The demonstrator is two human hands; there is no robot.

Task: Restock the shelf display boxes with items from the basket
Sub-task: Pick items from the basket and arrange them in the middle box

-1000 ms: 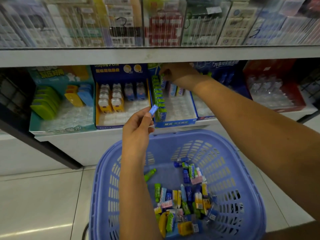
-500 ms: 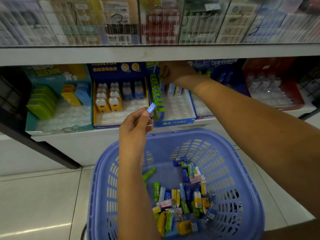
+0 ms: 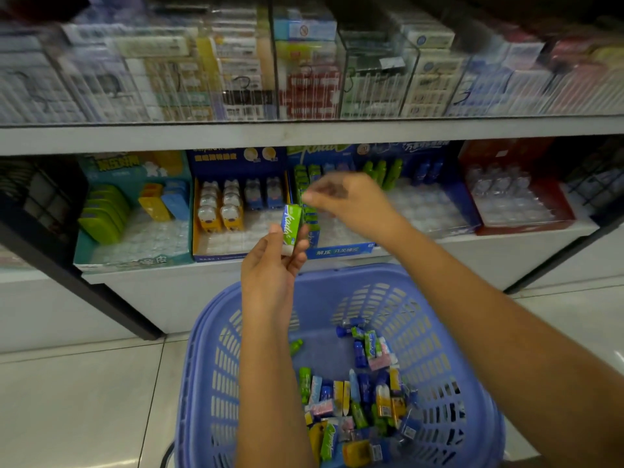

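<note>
The restocking was judged to be partway through, with more left than done. One green pack (image 3: pixel 291 228) was held upright in the left hand (image 3: pixel 273 265), pinched between thumb and curled fingers. It was above the far rim of the basket (image 3: pixel 209 366) and in front of the middle blue box (image 3: pixel 341 252), and had not yet been slotted in. The right hand (image 3: pixel 347 201) was seen just beyond it, at the row of green packs (image 3: pixel 305 184) along that box's left wall. It was blurred, so whether anything was pinched in its drawn-together fingertips could not be told. Five display boxes were counted on the lower shelf (image 3: pixel 152 288). From left to right these were a teal box (image 3: pixel 135 256), a blue-and-yellow box (image 3: pixel 216 255), the middle blue box, a second blue box (image 3: pixel 469 214) and a red box (image 3: pixel 526 228). In each of them bare clear tray cells were shown towards the near side, so much filling was judged to be left. In the second blue box three green bottle-shaped items (image 3: pixel 381 173) and two dark blue ones (image 3: pixel 429 170) were made out at the far end. In the basket a mixed heap (image 3: pixel 358 400) of small packs was piled at the near right, too many and too jumbled to be counted exactly. One green item (image 3: pixel 296 346) was seen lying apart from it to the left.
</note>
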